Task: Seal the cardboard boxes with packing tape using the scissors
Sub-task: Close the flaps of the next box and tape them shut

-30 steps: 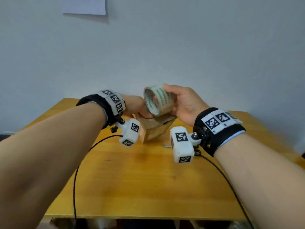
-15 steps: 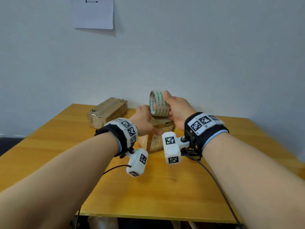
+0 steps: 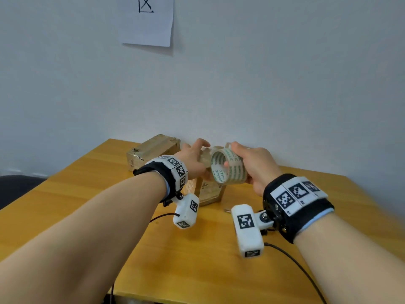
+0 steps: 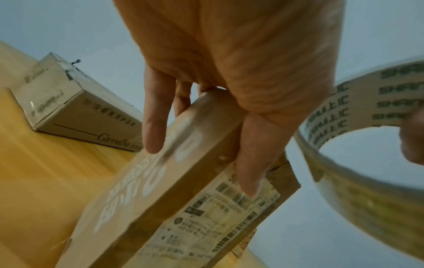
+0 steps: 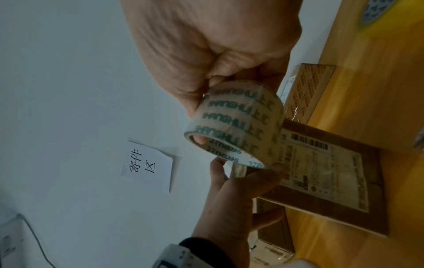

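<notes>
A small cardboard box [image 3: 210,194] with a shipping label [image 4: 220,217] stands upright mid-table. My left hand [image 3: 197,154] grips its top edge, with the thumb [image 4: 250,174] down the label side and the fingers on the other face. My right hand [image 3: 232,156] holds a roll of clear packing tape [image 3: 229,170] printed in green, just in front of the box top. One finger is inside the core [image 5: 201,141]. The roll [image 4: 344,112] almost touches the left hand [image 5: 229,190]. A bit of metal [image 3: 226,209] lies right of the box; I cannot tell whether it is the scissors.
A second cardboard box [image 3: 153,150] lies at the back left by the wall. In the right wrist view a third box [image 5: 307,90] and another tape roll [image 5: 378,10] sit farther right. Wrist-camera cables trail over the wooden table [image 3: 197,270]. A paper sign [image 3: 146,18] hangs on the wall.
The right hand has turned the roll so its open core faces me and lowered it in front of the box top. The left hand stays on the box. My view has tilted upward.
</notes>
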